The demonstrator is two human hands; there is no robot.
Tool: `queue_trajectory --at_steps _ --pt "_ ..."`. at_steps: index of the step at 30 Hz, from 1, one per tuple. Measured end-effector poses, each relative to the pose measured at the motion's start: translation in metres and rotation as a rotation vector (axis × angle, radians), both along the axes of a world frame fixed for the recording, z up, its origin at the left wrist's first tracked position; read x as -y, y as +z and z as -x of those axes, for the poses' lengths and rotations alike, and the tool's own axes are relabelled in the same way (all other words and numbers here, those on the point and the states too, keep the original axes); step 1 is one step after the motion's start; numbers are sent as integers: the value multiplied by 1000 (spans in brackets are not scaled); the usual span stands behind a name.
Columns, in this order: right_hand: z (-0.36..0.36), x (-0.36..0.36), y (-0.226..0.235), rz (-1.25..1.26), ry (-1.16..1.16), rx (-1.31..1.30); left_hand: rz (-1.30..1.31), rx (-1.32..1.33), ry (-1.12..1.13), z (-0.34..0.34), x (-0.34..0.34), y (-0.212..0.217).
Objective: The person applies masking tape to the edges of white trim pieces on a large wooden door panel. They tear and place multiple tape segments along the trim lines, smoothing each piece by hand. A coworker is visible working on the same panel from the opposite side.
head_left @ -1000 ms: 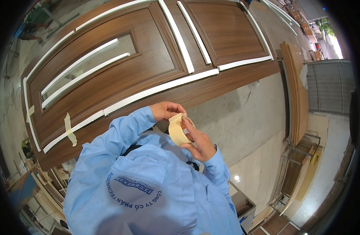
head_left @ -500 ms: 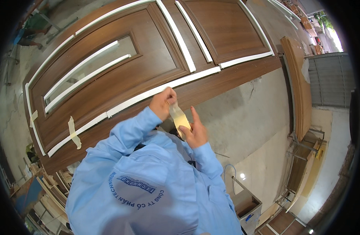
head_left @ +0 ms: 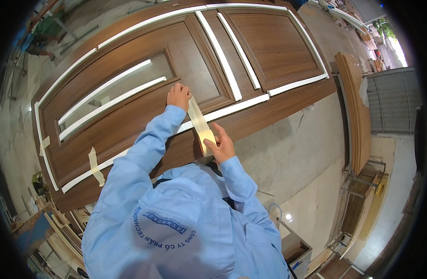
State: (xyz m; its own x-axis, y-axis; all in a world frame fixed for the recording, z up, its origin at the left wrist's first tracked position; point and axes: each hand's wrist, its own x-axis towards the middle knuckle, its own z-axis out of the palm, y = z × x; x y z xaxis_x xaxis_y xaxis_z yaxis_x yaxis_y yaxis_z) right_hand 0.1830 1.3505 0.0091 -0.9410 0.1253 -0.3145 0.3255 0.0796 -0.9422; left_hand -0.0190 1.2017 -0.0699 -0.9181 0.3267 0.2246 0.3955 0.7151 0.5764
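Observation:
A brown panelled door [head_left: 209,56] lies flat before me, with white strips [head_left: 239,107] running along its panel edges. My right hand [head_left: 224,146] grips a roll of pale yellow masking tape [head_left: 205,141] at the door's near edge. From the roll a length of tape stretches away across the near white strip to my left hand [head_left: 179,96]. That hand pinches the tape's free end, its fingers low over the door between the narrow window opening [head_left: 113,90] and the near strip. Whether the end touches the wood I cannot tell.
Short tape pieces [head_left: 95,163] cross the white strips at the door's left end. Brown boards [head_left: 355,111] stand stacked at the right. A metal box-like stand [head_left: 297,251] is at the lower right. Another person's legs [head_left: 39,50] show at the far left.
My left hand has moved away and left over the door, drawing out a longer length of tape. My right hand, still on the roll, has shifted slightly left and nearer the door.

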Motion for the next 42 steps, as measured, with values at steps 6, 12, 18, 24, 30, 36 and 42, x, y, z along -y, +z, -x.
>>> queue_trajectory --at_steps 6,12,18,24,30,36,42 --pt "9 7 -11 -15 -118 91 -277 180 39 6 15 43" --pt "9 10 -13 -28 -189 71 -411 367 -634 -72 -4 51" --pt "19 5 12 -290 -116 239 -329 302 -585 -81 -4 13" --pt "17 -5 9 -601 -27 292 -339 228 -600 -82 -3 15" --pt "18 -26 -29 -507 109 489 -173 254 -635 -86 -6 27" --pt "34 -38 -55 -368 226 589 -119 187 -683 -85 -9 37" --pt "28 -24 -74 -109 -145 704 -126 106 -655 -91 -12 32"
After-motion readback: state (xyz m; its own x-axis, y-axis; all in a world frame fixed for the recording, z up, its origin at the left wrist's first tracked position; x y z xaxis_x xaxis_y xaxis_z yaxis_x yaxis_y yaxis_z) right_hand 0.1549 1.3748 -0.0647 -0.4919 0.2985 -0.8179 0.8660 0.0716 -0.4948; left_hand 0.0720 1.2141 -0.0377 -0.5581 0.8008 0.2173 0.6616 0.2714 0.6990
